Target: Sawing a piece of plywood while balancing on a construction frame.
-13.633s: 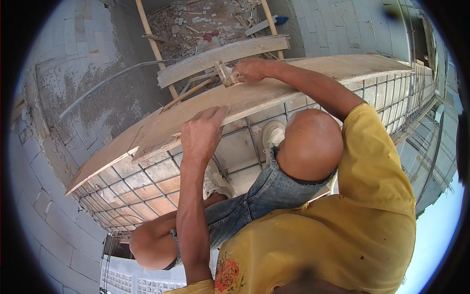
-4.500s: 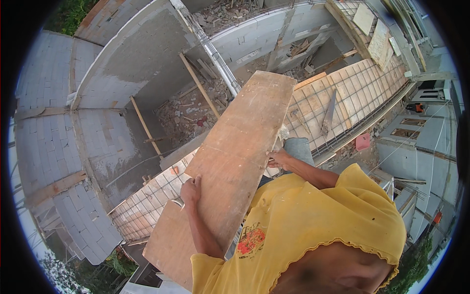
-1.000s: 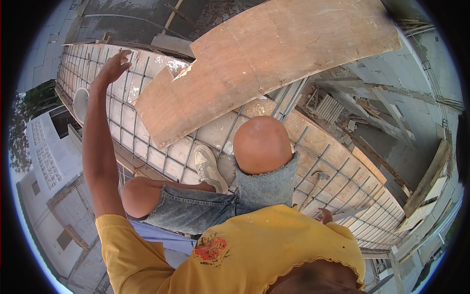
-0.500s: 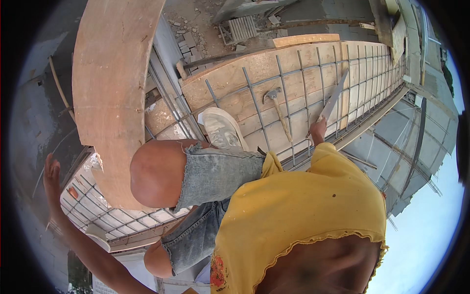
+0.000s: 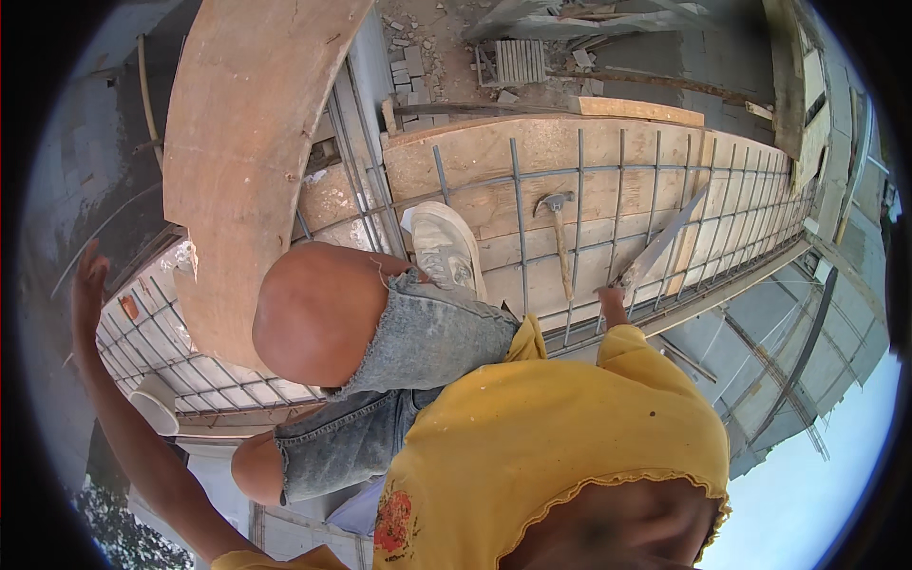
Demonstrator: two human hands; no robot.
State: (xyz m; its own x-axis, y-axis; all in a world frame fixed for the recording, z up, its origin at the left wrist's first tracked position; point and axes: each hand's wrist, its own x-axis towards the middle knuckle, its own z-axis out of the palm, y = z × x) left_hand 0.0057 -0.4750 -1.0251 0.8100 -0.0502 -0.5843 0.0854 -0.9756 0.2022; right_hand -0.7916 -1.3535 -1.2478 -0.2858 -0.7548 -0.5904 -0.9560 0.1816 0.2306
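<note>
My right hand [image 5: 613, 302] is closed at the handle end of a handsaw [image 5: 662, 240]. The saw's long blade slants up to the right over the rebar grid [image 5: 608, 168]. Out at the far left, my left hand [image 5: 90, 274] is raised with fingers apart and nothing in it. It is nearest the lower left edge of a curved plywood sheet [image 5: 242, 123]. A claw hammer [image 5: 562, 249] with a wooden handle lies between the bars, left of the saw.
My shoe [image 5: 445, 252] rests at the near end of the plywood formwork [image 5: 475, 204]. A white bucket [image 5: 155, 404] stands by more rebar at lower left. Rubble and a pallet-like stack [image 5: 520, 63] lie below. Open sky shows beyond the formwork's right side.
The whole view has shifted, carrying the formwork right and down in the picture. My right hand and the saw have come slightly nearer to me. My left hand has risen a little.
</note>
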